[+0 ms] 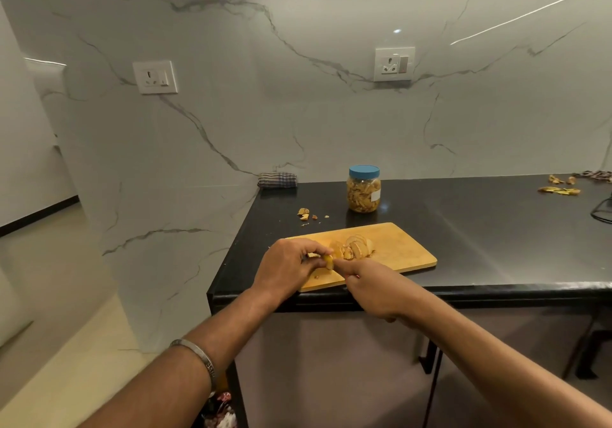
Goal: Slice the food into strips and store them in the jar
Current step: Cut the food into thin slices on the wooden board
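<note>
A wooden cutting board lies near the front edge of the black counter. On it sits a small pile of yellow-brown food slices. My left hand pinches one yellow piece at the board's left end. My right hand is curled beside it, its fingertips meeting the same piece; a knife cannot be made out in it. Behind the board stands a clear plastic jar with a blue lid on, filled with food strips.
Small food scraps lie left of the jar. Peels lie at the counter's far right, near a black cable. A folded checked cloth rests at the back left corner against the marble wall. The counter's left edge drops to the floor.
</note>
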